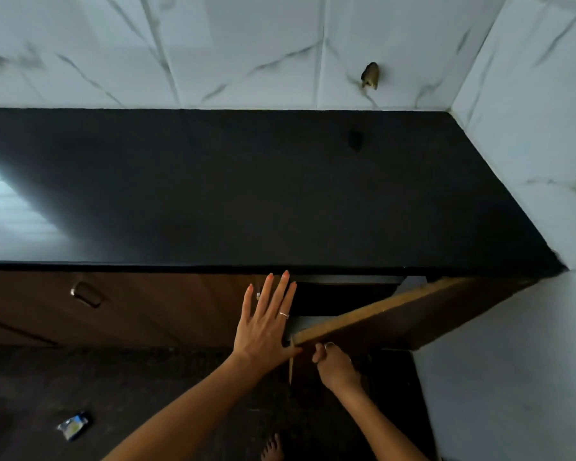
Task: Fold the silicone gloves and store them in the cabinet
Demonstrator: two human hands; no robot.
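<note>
- The silicone gloves are not in view; whether they lie inside the cabinet cannot be told.
- The cabinet door [396, 322], a stiff wooden panel on hinges, stands part open under the black bench [246, 194].
- The right hand [335, 366] curls its fingers round the door's free edge, the best hold for swinging it.
- The left hand [263, 327] is spread flat, fingers straight and apart, against the neighbouring cabinet front.
- Silicone gloves likely handle as soft, light and springy, so folds may reopen.

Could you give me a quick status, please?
Left hand open, flat beside opening. Right hand gripping brown wooden cabinet door, ajar. Gloves unseen.
</note>
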